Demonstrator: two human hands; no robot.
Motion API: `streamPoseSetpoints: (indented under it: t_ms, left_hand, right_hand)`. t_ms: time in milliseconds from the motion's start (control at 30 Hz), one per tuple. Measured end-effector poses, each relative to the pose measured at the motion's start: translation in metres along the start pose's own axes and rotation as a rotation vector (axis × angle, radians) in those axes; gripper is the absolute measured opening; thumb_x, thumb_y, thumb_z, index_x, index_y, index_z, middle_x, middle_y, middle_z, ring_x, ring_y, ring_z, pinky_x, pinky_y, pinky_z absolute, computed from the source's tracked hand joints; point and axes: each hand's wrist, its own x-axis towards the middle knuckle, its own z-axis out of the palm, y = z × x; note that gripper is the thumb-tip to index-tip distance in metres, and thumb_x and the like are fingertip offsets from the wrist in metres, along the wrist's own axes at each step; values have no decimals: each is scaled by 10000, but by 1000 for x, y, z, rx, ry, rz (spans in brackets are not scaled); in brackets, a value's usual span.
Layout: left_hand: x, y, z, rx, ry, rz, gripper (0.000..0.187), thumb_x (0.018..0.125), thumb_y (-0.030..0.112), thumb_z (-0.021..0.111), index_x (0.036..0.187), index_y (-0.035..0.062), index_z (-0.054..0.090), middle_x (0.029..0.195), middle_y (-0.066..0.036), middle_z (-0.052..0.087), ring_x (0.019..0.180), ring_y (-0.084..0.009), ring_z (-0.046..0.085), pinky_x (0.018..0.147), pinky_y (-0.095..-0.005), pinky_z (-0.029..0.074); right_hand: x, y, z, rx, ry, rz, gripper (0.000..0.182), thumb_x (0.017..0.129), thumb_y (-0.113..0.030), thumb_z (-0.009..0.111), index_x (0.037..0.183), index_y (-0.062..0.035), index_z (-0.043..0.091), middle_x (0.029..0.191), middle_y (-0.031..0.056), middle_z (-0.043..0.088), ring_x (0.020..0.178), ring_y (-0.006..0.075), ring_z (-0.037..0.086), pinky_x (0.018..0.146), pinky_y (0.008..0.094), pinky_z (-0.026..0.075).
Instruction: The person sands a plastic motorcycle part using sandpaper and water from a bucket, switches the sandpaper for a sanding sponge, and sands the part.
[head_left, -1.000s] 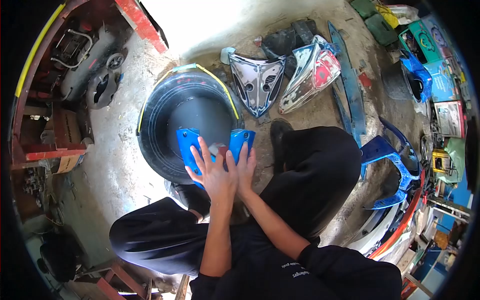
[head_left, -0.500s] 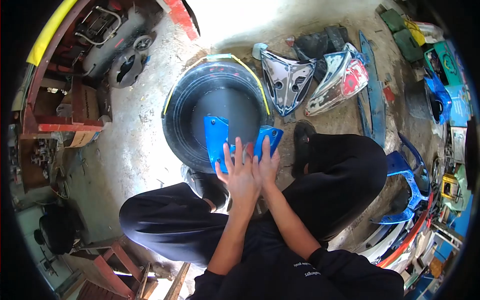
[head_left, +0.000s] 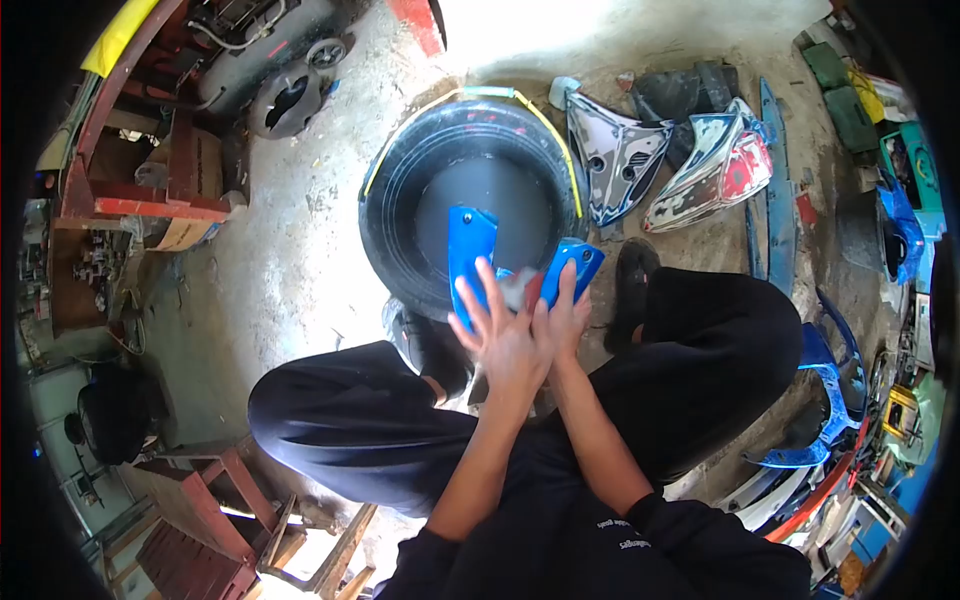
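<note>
A glossy blue plastic panel [head_left: 472, 245] with screw holes is held over the near side of a black bucket [head_left: 375, 240]. Two blue arms show, joined or overlapped low down where my hands cover them. My left hand [head_left: 508, 340] grips the left arm, its fingers spread along the surface. Around the right arm is my right hand [head_left: 566, 322], fingers extended over its face and wrists close together. Between the arms a greyish and dark red patch shows; I cannot make out what it is. Dark water appears to fill the bucket's bottom.
Worn, partly sanded fairing panels [head_left: 620, 160] lie right of the bucket, beside a long blue strip [head_left: 780, 200]. A blue frame-like part [head_left: 830, 390] rests farther right. Red-framed shelving [head_left: 150, 205] stands left. My shoes flank the bucket, whose yellow-edged handle [head_left: 415, 120] rests at its far rim.
The view has shifted, so the surroundings sit further right. Both hands still hold the blue panel above the bucket; the greyish and red patch between its arms shows more now.
</note>
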Motion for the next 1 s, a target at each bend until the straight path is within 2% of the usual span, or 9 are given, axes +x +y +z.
streamPoseSetpoints:
  t_ms: [100, 133, 300, 367, 467, 567, 700, 867, 1000]
  left_hand:
    - [20, 1, 8, 64, -102, -14, 359, 973, 362, 563, 1212, 168, 748, 1678, -195, 120, 1528, -490, 15, 1126, -730, 15]
    - [13, 2, 6, 19, -32, 11, 367, 970, 358, 564, 1176, 127, 761, 1679, -198, 112, 1529, -487, 9, 1127, -730, 15]
    - [-4, 2, -6, -48, -22, -23, 345, 955, 326, 585, 1120, 97, 783, 1684, -195, 87, 1521, -514, -11, 1110, -745, -2]
    - [18, 3, 7, -65, -28, -3, 353, 957, 334, 585, 1132, 93, 777, 1684, -183, 105, 1527, -496, -7, 1117, -737, 2]
    - [8, 1, 6, -2, -51, -16, 355, 957, 335, 585, 1108, 82, 783, 1688, -167, 107, 1531, -483, 0, 1123, -730, 2]
    - [-11, 2, -13, 23, -127, -68, 350, 958, 334, 580, 1097, 91, 790, 1681, -196, 112, 1522, -510, 2, 1116, -739, -4]
    - [18, 11, 8, -17, -38, 4, 342, 959, 332, 578, 1170, 143, 770, 1676, -207, 122, 1516, -521, 14, 1110, -747, 21]
    - [-10, -2, -4, -7, -38, -50, 352, 949, 334, 584, 1201, 160, 758, 1674, -212, 121, 1515, -520, 40, 1104, -753, 25]
    - [16, 10, 9, 26, 15, -5, 344, 963, 366, 559, 1226, 247, 748, 1673, -189, 153, 1515, -503, 91, 1100, -751, 96]
  right_hand:
    - [2, 7, -6, -143, -54, -111, 466, 997, -471, 601, 960, -9, 642, 824, 51, 651, 755, 141, 596, 688, 333, 477]
    - [1, 0, -6, -62, -38, 5, 482, 992, -486, 603, 961, -6, 640, 833, 61, 650, 764, 143, 593, 698, 336, 479]
    - [-4, -11, 3, -39, 23, 18, 480, 992, -485, 600, 955, -9, 639, 829, 60, 650, 749, 144, 585, 692, 335, 475]
    - [-7, -10, -4, -297, -10, -173, 480, 995, -481, 598, 971, -3, 639, 838, 57, 651, 753, 140, 588, 694, 333, 479]
    - [-3, -11, -5, -131, -29, -55, 449, 991, -462, 613, 977, -13, 633, 855, 51, 649, 755, 137, 584, 688, 329, 481]
    - [-2, -16, 3, -76, 11, -12, 427, 988, -449, 625, 973, -22, 632, 862, 48, 648, 758, 137, 582, 693, 325, 480]
    - [-8, -3, -3, 62, -58, -24, 425, 996, -446, 614, 1019, -23, 639, 891, 45, 654, 772, 134, 582, 708, 316, 479]
    - [-1, -15, 4, -96, 1, 18, 372, 992, -432, 633, 1034, -63, 602, 915, 15, 635, 799, 127, 590, 711, 314, 484]
    - [-6, 8, 0, 224, -79, 55, 382, 997, -423, 625, 1063, -47, 618, 957, 28, 656, 826, 125, 608, 733, 320, 500]
